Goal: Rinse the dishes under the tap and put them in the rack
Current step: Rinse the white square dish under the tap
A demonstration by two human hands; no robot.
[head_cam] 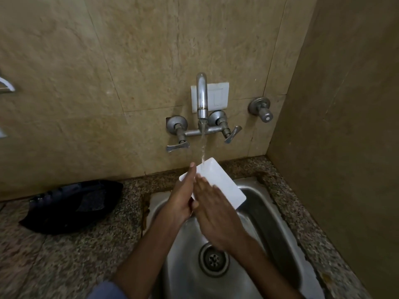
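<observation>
A white rectangular plate (222, 182) is held tilted over the steel sink (278, 225), under the stream of water falling from the wall tap (201, 98). My left hand (183, 197) holds the plate by its left edge, the thumb over the front and the fingers behind it. My right hand (212, 212) lies flat on the plate's face with the fingers straight. The drain (214, 258) shows below my wrists. No rack is in view.
A dark cloth or bag (73, 208) lies on the speckled stone counter (64, 260) to the left of the sink. Two lever handles (178, 145) (232, 134) flank the tap, and a separate valve (261, 110) sticks out at the right. A side wall (345, 147) closes the right.
</observation>
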